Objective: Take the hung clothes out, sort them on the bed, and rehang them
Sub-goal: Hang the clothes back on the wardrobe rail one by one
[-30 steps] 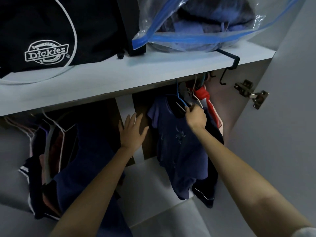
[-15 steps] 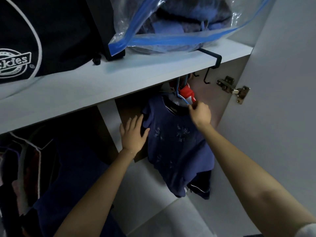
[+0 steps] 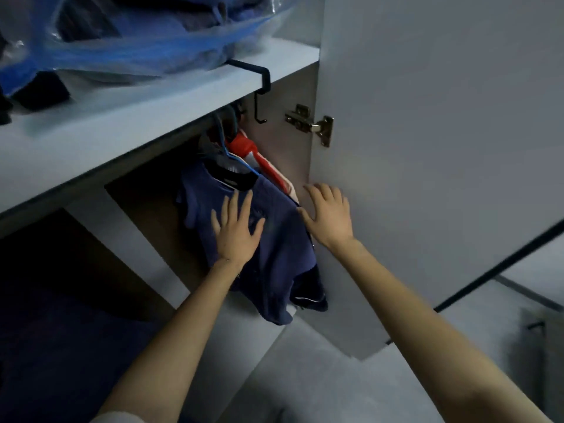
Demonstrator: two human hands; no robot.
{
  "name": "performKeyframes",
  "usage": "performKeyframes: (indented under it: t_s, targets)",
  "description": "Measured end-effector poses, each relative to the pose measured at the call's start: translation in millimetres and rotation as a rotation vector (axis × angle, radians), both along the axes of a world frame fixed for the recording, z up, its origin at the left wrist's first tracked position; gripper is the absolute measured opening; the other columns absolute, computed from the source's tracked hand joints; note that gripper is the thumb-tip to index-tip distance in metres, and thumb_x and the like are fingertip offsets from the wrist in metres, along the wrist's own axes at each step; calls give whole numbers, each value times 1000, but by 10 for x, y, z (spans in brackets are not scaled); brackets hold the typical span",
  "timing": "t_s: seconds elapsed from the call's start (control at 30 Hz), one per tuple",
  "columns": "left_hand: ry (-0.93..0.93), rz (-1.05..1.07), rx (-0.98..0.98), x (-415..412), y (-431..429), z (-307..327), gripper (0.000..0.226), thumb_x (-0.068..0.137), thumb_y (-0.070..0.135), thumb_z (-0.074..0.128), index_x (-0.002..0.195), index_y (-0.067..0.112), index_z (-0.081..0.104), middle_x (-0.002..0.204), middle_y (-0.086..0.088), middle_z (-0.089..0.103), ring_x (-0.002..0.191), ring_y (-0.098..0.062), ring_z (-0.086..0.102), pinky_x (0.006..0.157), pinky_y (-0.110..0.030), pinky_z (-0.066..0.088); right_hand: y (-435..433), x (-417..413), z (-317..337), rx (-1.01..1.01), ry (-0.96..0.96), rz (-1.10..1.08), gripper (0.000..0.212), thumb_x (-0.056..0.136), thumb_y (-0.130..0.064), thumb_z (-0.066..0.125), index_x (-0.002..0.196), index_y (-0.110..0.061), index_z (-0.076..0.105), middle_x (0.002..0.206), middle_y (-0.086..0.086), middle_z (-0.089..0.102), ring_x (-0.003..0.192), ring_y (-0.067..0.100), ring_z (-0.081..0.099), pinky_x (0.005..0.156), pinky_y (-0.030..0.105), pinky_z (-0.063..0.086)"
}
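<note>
- Shirt (image 3: pixel 274 239) of dark blue cloth hangs lengthwise down from thin blue hanger (image 3: pixel 236 158).
- Left grip (image 3: pixel 236 232), spread over shirt's front, is nearer; hanger lies above it.
- Right grip (image 3: pixel 328 215), spread, empty, just right of shirt.

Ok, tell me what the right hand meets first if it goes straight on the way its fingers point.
Probably the wardrobe's side wall, beside the red and white garment; the right hand is open, and depth is unclear.
</note>
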State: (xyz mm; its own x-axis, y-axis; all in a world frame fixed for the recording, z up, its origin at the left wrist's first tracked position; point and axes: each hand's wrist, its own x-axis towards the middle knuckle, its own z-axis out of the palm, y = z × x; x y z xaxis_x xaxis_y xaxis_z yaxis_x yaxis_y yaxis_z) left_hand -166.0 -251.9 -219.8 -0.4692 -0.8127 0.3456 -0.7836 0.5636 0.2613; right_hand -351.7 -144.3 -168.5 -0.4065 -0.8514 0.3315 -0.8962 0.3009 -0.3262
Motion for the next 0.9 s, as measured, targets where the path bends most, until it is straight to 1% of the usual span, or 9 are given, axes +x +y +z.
performKeyframes:
  t_s: [0.1, 0.2, 0.37, 0.47, 0.53, 0.67, 0.77, 0.83, 0.9]
  targets:
    - [15, -37, -17, -334, 307, 42, 68, 94, 54, 32, 153, 21, 34, 159, -13, 30, 148, -34, 25, 115, -62, 17, 422, -196, 37, 1, 43, -29, 55, 93, -39, 58, 141, -15, 49, 142, 13, 49, 132, 35, 41, 102, 44, 34]
    - [-1, -81, -52, -605, 670, 32, 67, 94, 54, 33, 153, 23, 34, 158, -13, 32, 147, -35, 26, 114, -62, 18, 900, -303, 70, -4, 30, -48, 58, 94, -42, 56, 145, -17, 44, 146, 12, 46, 137, 34, 37, 106, 45, 32]
    - [8, -159, -41, -990, 1422, -81, 67, 94, 54, 40, 154, 25, 32, 159, -11, 30, 147, -34, 24, 114, -63, 18, 1865, -449, 58, -7, 30, -65, 61, 96, -45, 52, 149, -19, 38, 152, 11, 40, 140, 33, 33, 110, 45, 28]
    - [4, -241, -25, -1220, 1956, -187, 67, 94, 54, 37, 154, 25, 32, 160, -11, 30, 148, -33, 23, 115, -61, 17, 2500, -649, 19, 4, 50, -121, 61, 96, -45, 52, 149, -20, 37, 151, 10, 41, 140, 31, 34, 109, 46, 31]
    - [-10, -310, -9, -1382, 2320, -264, 66, 95, 54, 36, 154, 25, 31, 159, -10, 31, 149, -32, 22, 117, -60, 16, 2938, -781, -7, 22, 50, -163, 60, 97, -44, 52, 150, -20, 36, 152, 9, 40, 141, 31, 32, 110, 45, 29]
    - [-3, -494, 20, -1724, 3045, -380, 62, 97, 51, 34, 153, 24, 33, 156, -10, 37, 145, -32, 29, 117, -56, 19, 3804, -1027, -116, 29, 19, -302, 61, 97, -43, 53, 151, -22, 35, 153, 8, 38, 143, 31, 29, 113, 45, 27]
    - [10, -617, 10, -1991, 3530, -425, 60, 98, 48, 39, 152, 23, 35, 154, -9, 40, 143, -32, 31, 116, -55, 23, 4396, -1227, -225, 94, -23, -444, 63, 97, -45, 50, 153, -24, 30, 156, 8, 34, 145, 31, 26, 114, 45, 25]
    - [7, -687, 20, -2189, 3820, -430, 60, 97, 46, 42, 153, 24, 34, 155, -8, 38, 144, -31, 30, 117, -53, 21, 4764, -1353, -283, 121, -52, -535, 64, 98, -46, 49, 154, -25, 27, 157, 8, 31, 146, 31, 23, 115, 46, 23]
    - [-9, -764, 26, -2408, 4084, -426, 61, 98, 46, 41, 154, 26, 30, 158, -7, 32, 146, -29, 26, 120, -50, 13, 5117, -1467, -323, 131, -67, -620, 65, 98, -47, 49, 154, -25, 26, 158, 9, 28, 146, 32, 22, 114, 46, 23]
